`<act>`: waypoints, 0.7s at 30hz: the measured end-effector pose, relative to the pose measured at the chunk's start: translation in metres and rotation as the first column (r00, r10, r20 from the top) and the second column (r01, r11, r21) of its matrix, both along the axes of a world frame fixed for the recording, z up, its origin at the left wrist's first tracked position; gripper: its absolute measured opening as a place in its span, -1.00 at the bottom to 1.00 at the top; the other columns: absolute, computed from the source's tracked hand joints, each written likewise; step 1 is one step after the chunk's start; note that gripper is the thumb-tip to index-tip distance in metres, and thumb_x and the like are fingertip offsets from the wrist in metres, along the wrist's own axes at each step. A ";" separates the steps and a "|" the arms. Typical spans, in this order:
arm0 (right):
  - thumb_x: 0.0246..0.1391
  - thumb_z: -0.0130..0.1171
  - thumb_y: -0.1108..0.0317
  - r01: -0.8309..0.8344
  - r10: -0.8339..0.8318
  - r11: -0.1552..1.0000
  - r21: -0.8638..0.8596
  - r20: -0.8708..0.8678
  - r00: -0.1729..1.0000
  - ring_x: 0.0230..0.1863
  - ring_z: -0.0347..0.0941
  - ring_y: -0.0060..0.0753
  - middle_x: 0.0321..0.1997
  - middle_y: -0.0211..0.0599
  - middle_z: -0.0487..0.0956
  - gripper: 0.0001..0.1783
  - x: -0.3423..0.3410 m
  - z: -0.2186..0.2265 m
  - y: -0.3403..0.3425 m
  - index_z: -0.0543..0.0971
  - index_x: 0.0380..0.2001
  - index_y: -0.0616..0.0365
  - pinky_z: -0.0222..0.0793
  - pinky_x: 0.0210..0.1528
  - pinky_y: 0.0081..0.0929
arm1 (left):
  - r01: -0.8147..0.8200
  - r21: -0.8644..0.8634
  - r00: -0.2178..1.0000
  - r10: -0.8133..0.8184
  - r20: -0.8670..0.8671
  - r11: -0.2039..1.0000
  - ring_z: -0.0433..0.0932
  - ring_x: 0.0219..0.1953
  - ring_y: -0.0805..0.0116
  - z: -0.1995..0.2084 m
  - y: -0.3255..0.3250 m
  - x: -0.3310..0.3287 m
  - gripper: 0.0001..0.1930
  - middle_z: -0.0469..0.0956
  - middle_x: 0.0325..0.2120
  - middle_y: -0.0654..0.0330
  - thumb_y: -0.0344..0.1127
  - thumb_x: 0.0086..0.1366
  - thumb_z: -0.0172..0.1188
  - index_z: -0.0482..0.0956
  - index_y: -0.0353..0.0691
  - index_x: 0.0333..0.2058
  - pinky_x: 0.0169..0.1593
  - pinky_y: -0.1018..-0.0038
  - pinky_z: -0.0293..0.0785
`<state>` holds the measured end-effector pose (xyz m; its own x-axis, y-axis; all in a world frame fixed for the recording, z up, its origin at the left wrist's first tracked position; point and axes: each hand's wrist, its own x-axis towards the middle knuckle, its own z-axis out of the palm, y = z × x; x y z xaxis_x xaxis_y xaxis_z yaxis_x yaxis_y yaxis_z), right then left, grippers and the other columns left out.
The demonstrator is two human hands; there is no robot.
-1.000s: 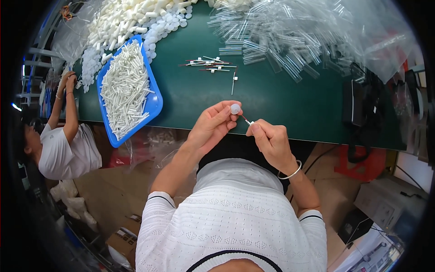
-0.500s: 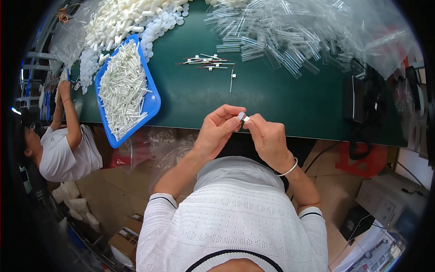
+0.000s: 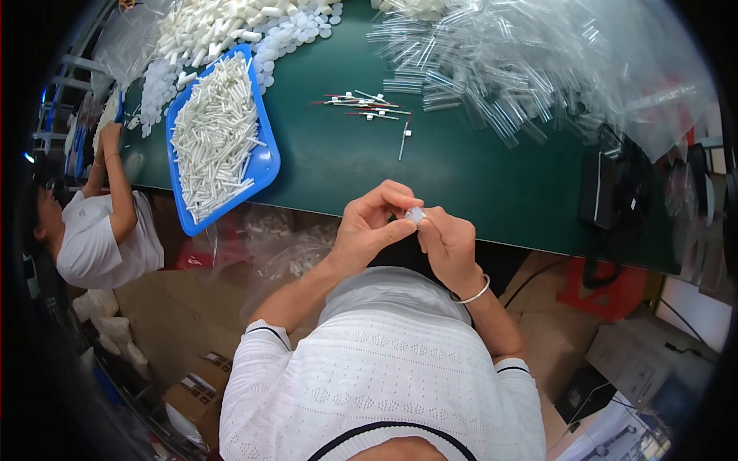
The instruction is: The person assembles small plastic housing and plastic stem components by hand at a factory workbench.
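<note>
Left hand (image 3: 374,225) and right hand (image 3: 448,243) together at the near edge of the dark green table (image 3: 492,184), fingertips of both pinched on a small white plastic piece (image 3: 416,216). Beyond: blue plastic tray (image 3: 267,165) of white sticks, clear tubes (image 3: 507,69) piled.

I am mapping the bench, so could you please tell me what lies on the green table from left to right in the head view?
Blue tray of white sticks, then the small group of red-tipped pins, then the heap of clear tubes, then the black device.
</note>
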<state>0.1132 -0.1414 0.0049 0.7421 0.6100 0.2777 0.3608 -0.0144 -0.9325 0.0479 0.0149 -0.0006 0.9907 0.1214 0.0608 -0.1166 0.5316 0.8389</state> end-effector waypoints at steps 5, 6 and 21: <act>0.14 0.11 0.48 -0.302 0.305 0.952 0.053 -0.277 0.911 -0.40 0.25 -0.54 -0.45 -0.40 0.51 -0.77 0.022 0.022 0.003 0.59 -0.14 0.25 0.22 -0.31 -0.58 | -0.128 0.551 0.991 0.087 0.100 0.824 0.44 -0.14 0.47 0.024 0.016 -0.006 -0.75 0.47 -0.13 0.19 -0.47 0.13 0.32 0.62 -0.26 -0.17 -0.04 0.54 0.35; 0.12 0.11 0.49 -0.363 0.348 0.930 0.054 -0.444 0.826 -0.35 0.23 -0.59 -0.38 -0.44 0.53 -0.74 0.026 0.025 0.003 0.59 -0.11 0.25 0.20 -0.26 -0.59 | -0.148 0.559 0.989 0.108 0.104 0.816 0.44 -0.14 0.47 0.034 0.025 -0.008 -0.75 0.47 -0.13 0.19 -0.47 0.13 0.32 0.62 -0.26 -0.17 -0.04 0.54 0.35; 0.23 0.12 0.40 -0.092 0.190 0.972 0.218 -0.488 0.852 -0.13 0.47 -0.52 -0.12 -0.20 0.57 -0.70 0.024 0.011 0.003 0.48 -0.02 0.30 0.39 -0.07 -0.59 | -0.359 0.765 0.827 0.198 0.526 -0.534 0.48 -0.27 0.29 0.040 0.183 -0.009 -0.81 0.53 -0.37 0.23 -0.54 -0.05 0.34 0.61 -0.19 -0.39 -0.18 0.41 0.41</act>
<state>0.1367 -0.1383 0.0154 0.7192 0.6948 0.0050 -0.1724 0.1854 -0.9674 0.0389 0.1981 0.0396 0.8020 0.0810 0.5917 0.0755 -0.9966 0.0342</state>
